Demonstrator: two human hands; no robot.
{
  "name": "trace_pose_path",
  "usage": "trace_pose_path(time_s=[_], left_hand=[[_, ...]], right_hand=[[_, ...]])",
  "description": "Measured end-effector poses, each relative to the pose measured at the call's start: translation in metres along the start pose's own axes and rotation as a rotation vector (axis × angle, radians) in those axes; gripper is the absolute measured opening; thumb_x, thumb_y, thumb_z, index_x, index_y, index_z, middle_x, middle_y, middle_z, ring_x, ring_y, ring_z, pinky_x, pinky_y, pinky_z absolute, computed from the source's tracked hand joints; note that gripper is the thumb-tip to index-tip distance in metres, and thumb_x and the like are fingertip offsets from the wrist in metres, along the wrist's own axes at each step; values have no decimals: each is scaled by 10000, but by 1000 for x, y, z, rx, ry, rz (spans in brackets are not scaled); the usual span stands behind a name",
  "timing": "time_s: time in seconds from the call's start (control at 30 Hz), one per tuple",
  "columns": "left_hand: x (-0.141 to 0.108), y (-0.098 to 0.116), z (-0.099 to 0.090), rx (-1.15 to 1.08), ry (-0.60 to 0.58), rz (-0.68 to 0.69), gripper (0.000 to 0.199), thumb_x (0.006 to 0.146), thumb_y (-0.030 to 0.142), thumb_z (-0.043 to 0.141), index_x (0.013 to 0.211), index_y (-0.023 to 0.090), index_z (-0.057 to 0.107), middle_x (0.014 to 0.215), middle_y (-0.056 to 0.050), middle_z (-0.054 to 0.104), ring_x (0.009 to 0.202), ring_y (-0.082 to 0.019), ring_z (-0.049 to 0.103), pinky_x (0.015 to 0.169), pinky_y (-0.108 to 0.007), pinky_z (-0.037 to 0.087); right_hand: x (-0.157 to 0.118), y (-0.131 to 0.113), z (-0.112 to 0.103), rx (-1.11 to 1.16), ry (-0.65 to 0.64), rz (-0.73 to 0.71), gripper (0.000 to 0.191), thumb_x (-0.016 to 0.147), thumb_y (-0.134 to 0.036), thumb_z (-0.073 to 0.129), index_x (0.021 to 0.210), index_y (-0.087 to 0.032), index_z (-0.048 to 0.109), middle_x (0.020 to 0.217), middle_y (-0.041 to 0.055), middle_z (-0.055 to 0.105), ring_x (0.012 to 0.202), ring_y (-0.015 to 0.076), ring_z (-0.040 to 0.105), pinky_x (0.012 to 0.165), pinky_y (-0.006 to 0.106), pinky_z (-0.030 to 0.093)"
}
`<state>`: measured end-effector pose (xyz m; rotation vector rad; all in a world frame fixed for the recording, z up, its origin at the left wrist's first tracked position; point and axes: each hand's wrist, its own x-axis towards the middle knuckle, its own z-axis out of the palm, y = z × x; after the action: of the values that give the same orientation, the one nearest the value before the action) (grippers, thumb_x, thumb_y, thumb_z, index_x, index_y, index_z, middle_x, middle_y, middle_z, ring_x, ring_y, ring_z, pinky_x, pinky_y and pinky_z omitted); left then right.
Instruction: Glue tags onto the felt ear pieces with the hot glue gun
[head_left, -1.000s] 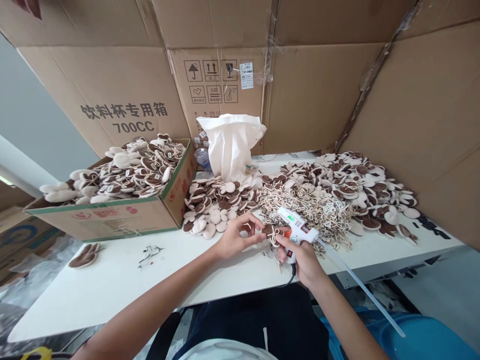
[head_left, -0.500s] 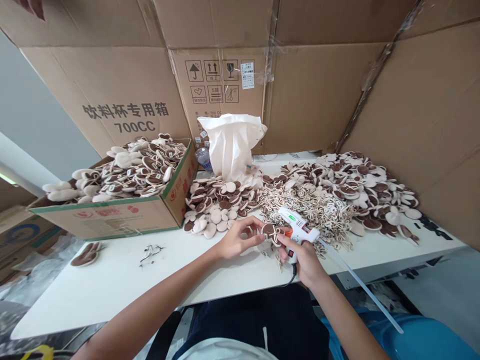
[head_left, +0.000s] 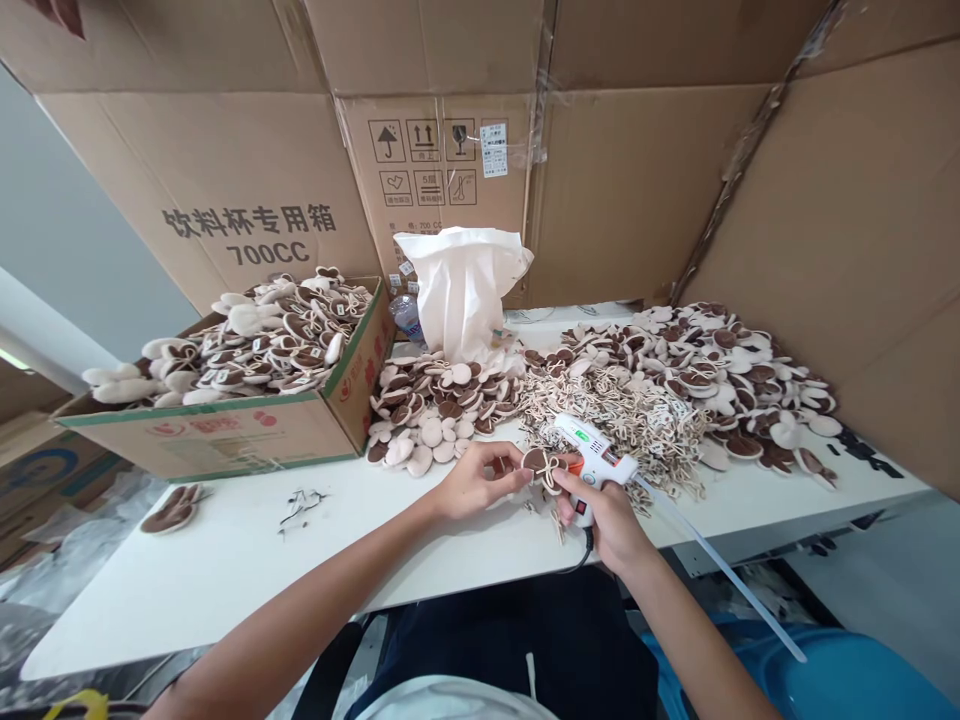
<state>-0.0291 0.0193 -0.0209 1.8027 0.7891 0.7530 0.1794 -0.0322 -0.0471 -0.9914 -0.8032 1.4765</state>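
Note:
Between my hands, just above the table, is a brown-and-cream felt piece with a small cord bow on its face. My left hand pinches its left edge between thumb and fingers. Wrapped around the handle of a white glue gun is my right hand, whose thumb or forefinger also presses on the bow. A long glue stick sticks out of the gun's back. Directly behind my hands lies a pile of cord bows.
An open carton heaped with felt pieces stands at left. More felt pieces lie mid-table, and a larger heap at right. A white tissue pack stands behind. Cardboard walls enclose the back and right. A single piece lies left.
Both hands stay in nearly the same place, holding the felt piece and the glue gun. The view has shifted very slightly; otherwise little differs.

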Motion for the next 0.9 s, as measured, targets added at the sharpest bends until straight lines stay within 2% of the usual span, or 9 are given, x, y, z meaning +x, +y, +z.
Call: trace_pose_path(time_s=[0.37, 0.6, 0.9], left_hand=[[0, 0, 4, 26, 29, -1, 433, 969, 551, 630, 944, 123, 693, 800, -56, 679, 692, -140, 539, 623, -248, 384], [1, 1, 6, 38, 42, -8, 418, 953, 538, 643, 901, 125, 684, 730, -22, 628, 642, -118, 476, 605, -238, 357], [1, 1, 7, 51, 58, 7, 409, 967, 522, 614, 880, 125, 665, 714, -26, 626, 628, -115, 466, 587, -235, 354]], right_hand=[[0, 0, -1, -17, -23, 5, 415, 744, -462, 904, 947, -183, 672, 476, -39, 573, 443, 128, 500, 481, 250, 435], [0, 1, -2, -22, -21, 1, 436, 735, -451, 914, 977, -188, 664, 504, -46, 580, 457, 130, 508, 475, 256, 460], [-1, 0, 0, -46, -46, -8, 420, 750, -463, 901, 972, -186, 676, 502, -40, 586, 461, 126, 498, 478, 254, 455]])
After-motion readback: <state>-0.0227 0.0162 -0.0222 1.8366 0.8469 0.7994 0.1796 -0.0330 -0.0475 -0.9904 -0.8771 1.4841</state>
